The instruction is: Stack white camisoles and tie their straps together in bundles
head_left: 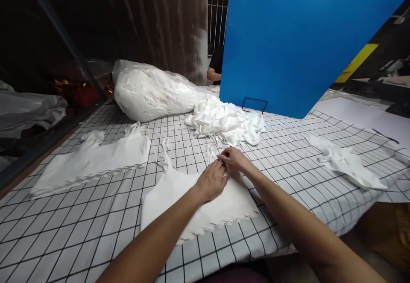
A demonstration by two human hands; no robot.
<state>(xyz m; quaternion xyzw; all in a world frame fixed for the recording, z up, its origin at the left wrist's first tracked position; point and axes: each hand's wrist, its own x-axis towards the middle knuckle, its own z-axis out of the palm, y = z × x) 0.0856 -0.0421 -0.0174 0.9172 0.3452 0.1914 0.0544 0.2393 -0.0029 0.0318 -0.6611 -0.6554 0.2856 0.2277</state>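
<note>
A white camisole (179, 204) with thin straps and a wavy hem lies flat in front of me, apparently on a stack of similar ones. My left hand (213, 181) rests on its upper right part, fingers bent together at the strap's base. Just above, my right hand (234, 160) pinches the cloth at that same strap, its fingertips close to the left ones. Part of the strap is hidden under my fingers. The other strap lies loose on the table to the left.
A neat stack of white camisoles (96, 161) lies left. Behind are a heap of white garments (227, 118) and a stuffed plastic bag (153, 91). A blue board (297, 39) stands at the back. One crumpled garment (347, 161) lies right on the checked tablecloth (112, 227). Another person's arm (213, 74) shows behind the board.
</note>
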